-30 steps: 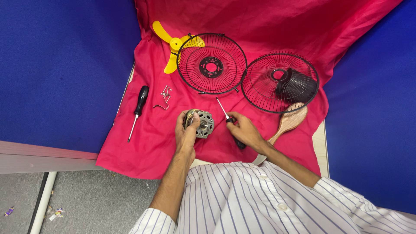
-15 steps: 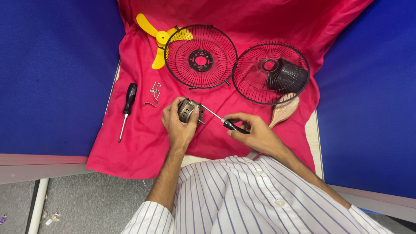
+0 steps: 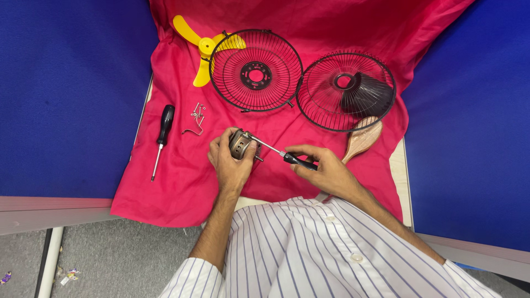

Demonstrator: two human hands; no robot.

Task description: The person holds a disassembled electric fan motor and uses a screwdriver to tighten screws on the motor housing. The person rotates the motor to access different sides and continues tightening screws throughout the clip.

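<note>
My left hand (image 3: 231, 163) grips a small round metal fan motor (image 3: 241, 144), turned on its side above the red cloth (image 3: 182, 182). My right hand (image 3: 323, 168) holds a black-handled screwdriver (image 3: 284, 155) whose thin shaft points left, with its tip on the top of the motor. Both hands are close together near the front middle of the cloth.
A second black-handled screwdriver (image 3: 162, 138) lies at the left, beside a small pile of screws and a wire clip (image 3: 195, 118). Behind are a yellow fan blade (image 3: 201, 48), two black wire fan guards (image 3: 255, 70) (image 3: 345, 91), a dark motor cover (image 3: 367, 94) and a wooden piece (image 3: 361, 140). Blue partition walls (image 3: 66, 83) stand on both sides.
The motor has been tipped from lying flat to lying on its side in my left hand. The screwdriver has swung so its tip meets the motor. The view has shifted slightly.
</note>
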